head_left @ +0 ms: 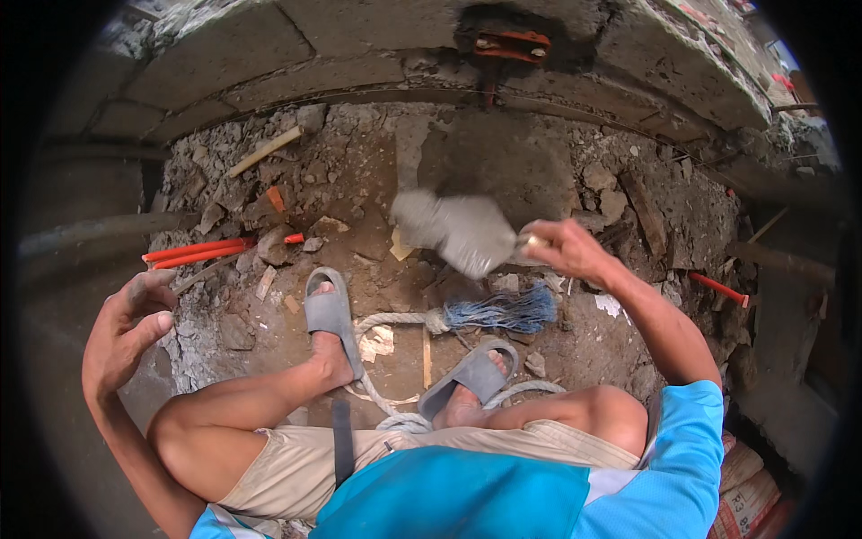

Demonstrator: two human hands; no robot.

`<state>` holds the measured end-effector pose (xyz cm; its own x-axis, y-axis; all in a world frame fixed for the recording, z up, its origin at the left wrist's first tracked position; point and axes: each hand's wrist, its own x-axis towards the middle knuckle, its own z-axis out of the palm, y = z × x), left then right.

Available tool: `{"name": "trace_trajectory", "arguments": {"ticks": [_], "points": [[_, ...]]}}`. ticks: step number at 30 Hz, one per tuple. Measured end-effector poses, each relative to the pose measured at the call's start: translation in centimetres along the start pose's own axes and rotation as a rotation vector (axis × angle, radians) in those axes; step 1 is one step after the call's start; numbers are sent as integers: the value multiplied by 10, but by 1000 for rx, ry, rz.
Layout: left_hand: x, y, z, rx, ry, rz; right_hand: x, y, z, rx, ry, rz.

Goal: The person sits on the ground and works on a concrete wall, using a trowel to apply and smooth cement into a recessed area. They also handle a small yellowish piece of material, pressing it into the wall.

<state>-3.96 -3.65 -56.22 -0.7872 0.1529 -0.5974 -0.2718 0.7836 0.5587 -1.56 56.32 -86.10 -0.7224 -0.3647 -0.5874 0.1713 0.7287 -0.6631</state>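
Note:
My right hand (570, 250) is closed around the handle of a trowel (474, 238), whose grey blade points left and is smeared by motion. A blurred grey lump, which looks like wet mortar (416, 214), shows at the blade's far end; whether it touches the blade I cannot tell. Beyond the trowel, a dark, damp-looking grey patch (503, 162) spreads up to the foot of the block wall (359, 40). Out at the left, my left hand (130, 328) is raised above my knee, fingers loosely bent and apart, with nothing in it.
A pale rope (395, 320) with a frayed blue end (507, 310) lies around my sandalled feet. Orange pipes (202, 252) stick out at left, another orange pipe (718, 289) at right. Rubble and a wooden stick (265, 150) litter the ground. An orange box (512, 45) sits in the wall.

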Motion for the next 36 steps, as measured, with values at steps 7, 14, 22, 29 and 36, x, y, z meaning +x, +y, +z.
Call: {"name": "trace_trajectory", "arguments": {"ticks": [7,14,22,29,36], "points": [[15,-19,-12,-4,58,-103,12,-6,36,103,-436,-251],[2,6,1,-171,68,-74,52,5,-112,529,-48,152],[6,-2,3,-91,-13,-204,-7,50,72,83,-237,-68],[16,26,11,60,15,-31,-13,5,22,-118,252,-5],[19,53,23,209,-14,156,-9,-30,-18,-186,559,148]]}}
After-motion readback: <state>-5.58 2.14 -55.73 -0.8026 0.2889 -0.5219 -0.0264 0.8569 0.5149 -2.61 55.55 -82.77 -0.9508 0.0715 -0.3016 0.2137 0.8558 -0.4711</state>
